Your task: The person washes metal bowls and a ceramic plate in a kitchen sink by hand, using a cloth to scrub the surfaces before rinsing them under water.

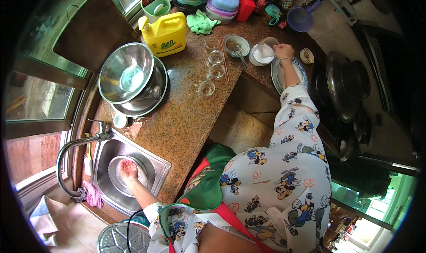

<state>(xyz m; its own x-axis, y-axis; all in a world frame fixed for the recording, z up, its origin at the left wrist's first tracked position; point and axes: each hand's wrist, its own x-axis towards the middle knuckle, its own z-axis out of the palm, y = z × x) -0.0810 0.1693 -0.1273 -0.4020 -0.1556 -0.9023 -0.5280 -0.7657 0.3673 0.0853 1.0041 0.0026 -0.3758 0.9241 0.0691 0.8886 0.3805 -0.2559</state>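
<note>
My right hand is closed on the edge of a translucent lid or cup, tilted over a white tub. White contents show there; whether they lie in the tub or the held piece is hard to tell. Below my right wrist lies a blue-rimmed plate, partly hidden by the forearm. My left hand is palm up with loosely curled fingers and holds nothing. It hovers over or rests at a metal basin inside the steel sink; contact cannot be judged.
Several small glass cups line up beside chopsticks and a bowl with utensils. A large steel bowl leans near a yellow detergent jug. The faucet arches over the sink's left side. A wok stands at right.
</note>
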